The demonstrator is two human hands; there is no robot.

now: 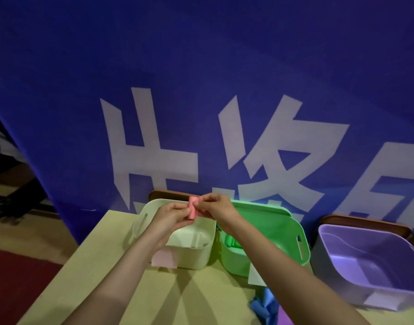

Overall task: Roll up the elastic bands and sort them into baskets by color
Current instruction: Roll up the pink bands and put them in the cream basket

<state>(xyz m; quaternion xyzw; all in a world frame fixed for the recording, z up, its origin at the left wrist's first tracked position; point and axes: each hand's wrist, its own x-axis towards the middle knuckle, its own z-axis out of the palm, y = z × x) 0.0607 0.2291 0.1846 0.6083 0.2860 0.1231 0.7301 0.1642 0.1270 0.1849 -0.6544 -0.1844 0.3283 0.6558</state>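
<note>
A pink rolled-up elastic band (pixel 193 208) is held upright above the cream basket (pixel 140 221). My left hand (pixel 169 218) grips its lower part and my right hand (pixel 214 206) pinches its upper end. To the right of the cream basket stands a green basket (pixel 292 233) with a green roll (pixel 230 241) inside. Further right is a purple basket (pixel 365 261) that looks bare inside. A loose blue band (pixel 263 304) and a purple band (pixel 283 317) lie crumpled on the table near the front edge, under my right forearm.
The baskets stand in a row on a beige table (pixel 102 261), each with a paper label on its front. A blue banner (pixel 201 90) with white characters hangs right behind them. Dark red floor (pixel 16 285) shows at the left of the table.
</note>
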